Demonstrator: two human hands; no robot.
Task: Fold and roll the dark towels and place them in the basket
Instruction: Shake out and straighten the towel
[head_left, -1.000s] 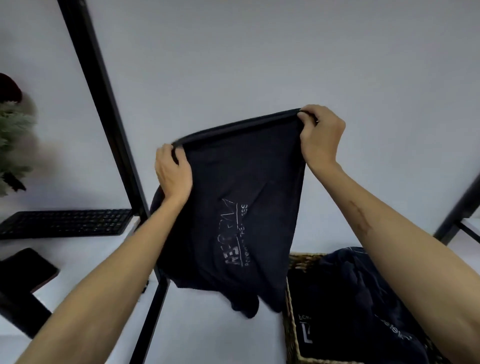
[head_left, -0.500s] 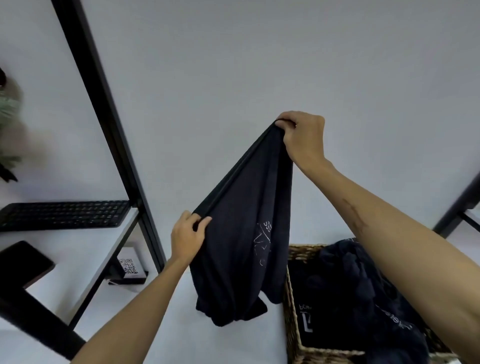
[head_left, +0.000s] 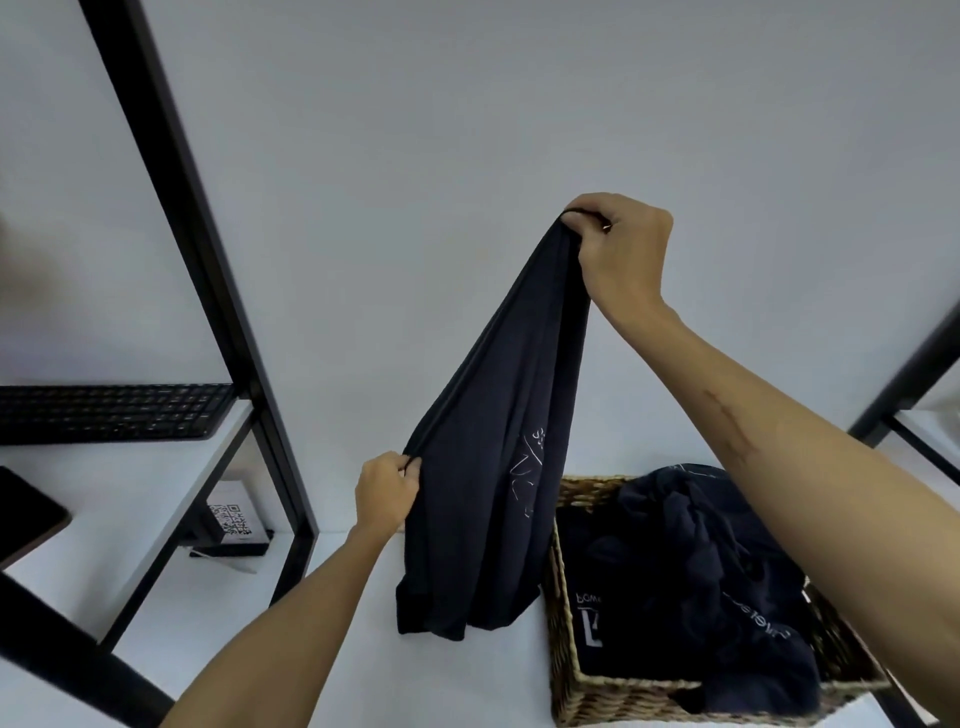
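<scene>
A dark towel (head_left: 483, 499) with pale printed lettering hangs in the air above the white table. My right hand (head_left: 621, 249) pinches its top corner high up. My left hand (head_left: 387, 493) grips the towel's left edge lower down, so that edge runs slanted between the two hands. The towel's bottom end droops just above the tabletop. To the right stands a woven basket (head_left: 563, 613) holding several crumpled dark towels (head_left: 691, 571) with white print.
A black metal shelf frame (head_left: 208, 291) crosses the left side. On its white shelf lie a black keyboard (head_left: 114, 410) and a dark flat device (head_left: 26, 514). A small card with a QR code (head_left: 234, 519) stands under the shelf. A second black frame (head_left: 904, 384) is at the right.
My left hand dropped from level with the right hand to well below it, and the spread towel collapsed into a narrow hanging drape. Since half a second ago, little moved.
</scene>
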